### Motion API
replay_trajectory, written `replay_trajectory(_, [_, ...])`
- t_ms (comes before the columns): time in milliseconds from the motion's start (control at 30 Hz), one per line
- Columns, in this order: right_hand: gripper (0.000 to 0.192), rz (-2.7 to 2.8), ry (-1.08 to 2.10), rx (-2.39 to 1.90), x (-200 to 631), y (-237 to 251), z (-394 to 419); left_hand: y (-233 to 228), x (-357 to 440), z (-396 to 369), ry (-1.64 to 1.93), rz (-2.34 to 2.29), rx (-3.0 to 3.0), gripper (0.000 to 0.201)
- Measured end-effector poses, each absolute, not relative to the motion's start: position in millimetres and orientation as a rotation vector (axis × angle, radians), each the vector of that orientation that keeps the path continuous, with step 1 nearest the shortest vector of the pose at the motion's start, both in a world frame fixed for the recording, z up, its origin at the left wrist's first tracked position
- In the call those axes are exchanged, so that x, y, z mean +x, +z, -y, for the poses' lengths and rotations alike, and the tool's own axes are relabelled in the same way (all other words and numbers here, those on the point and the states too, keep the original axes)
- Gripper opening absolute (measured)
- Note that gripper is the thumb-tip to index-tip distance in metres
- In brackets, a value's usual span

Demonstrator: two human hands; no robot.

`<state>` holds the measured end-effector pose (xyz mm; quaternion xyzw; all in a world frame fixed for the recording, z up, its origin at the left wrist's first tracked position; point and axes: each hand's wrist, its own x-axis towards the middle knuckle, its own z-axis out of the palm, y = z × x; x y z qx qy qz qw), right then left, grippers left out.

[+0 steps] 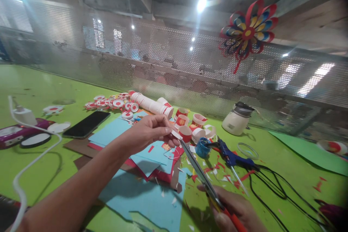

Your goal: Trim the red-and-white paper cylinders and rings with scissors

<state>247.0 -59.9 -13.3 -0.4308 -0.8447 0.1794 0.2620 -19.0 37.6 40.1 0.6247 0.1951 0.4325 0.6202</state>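
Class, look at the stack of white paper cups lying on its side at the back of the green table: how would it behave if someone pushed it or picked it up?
The cup stack lies on its side, so a push would probably roll it in a curve. Being paper, it is likely light and easily crushed. Lifted by one end, the nested cups might slide apart.

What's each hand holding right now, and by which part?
The right hand holds scissors by the orange handles. The left hand pinches a small white paper piece by its edge at the fingertips.
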Motion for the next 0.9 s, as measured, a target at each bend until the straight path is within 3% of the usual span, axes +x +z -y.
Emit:
replay_trajectory(300, [0.054, 2.216, 0.599, -1.122, 241.5, -11.3, 61.4, 38.5, -18.8, -39.0, 1.006, -0.429, 1.429, 0.011])
replay_trajectory(900, [0.054, 2.184, 0.766, -1.166, 240.2, -11.6, 64.3, 39.9, -18.0, -37.8, 1.017, -0.458, 1.421, 0.011])
